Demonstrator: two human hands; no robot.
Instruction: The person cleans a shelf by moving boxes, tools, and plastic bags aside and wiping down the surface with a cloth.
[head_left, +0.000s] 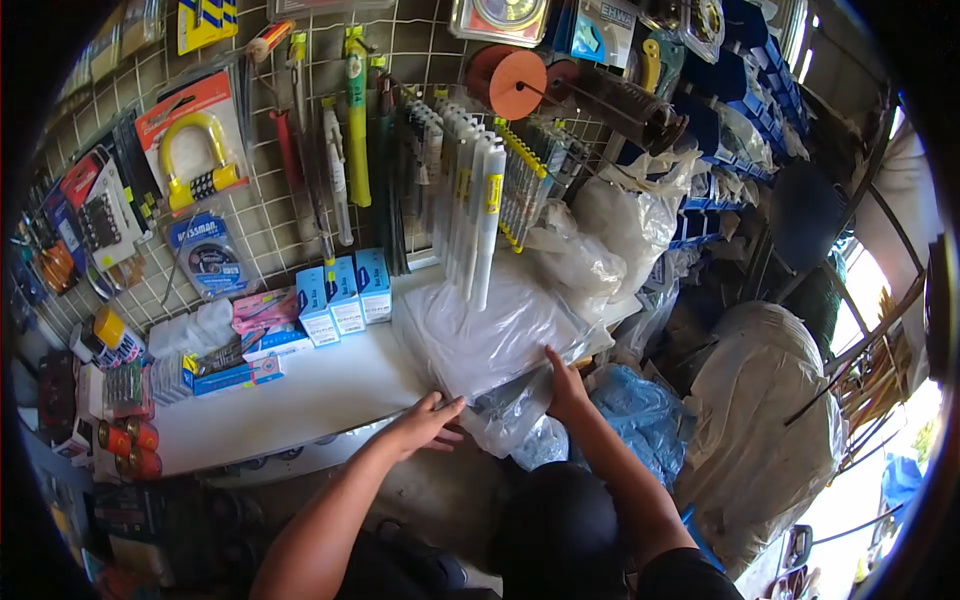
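A stack of clear plastic bags [480, 335] lies on the white shelf [310, 395] below the wire display grid. My left hand [428, 420] rests at the stack's near left corner, fingers gripping the plastic at the shelf edge. My right hand [565, 385] presses on the stack's near right edge, fingers spread over the plastic. A loose flap of clear plastic [510, 425] hangs down between both hands.
Blue boxes [345, 295] stand left of the stack. A wire grid [270, 215] holds a yellow padlock [200, 165], tools and white tubes [470, 215]. Filled plastic sacks [760, 400] and a blue bag [635, 415] sit to the right. Small cans [135, 440] stand at the shelf's left end.
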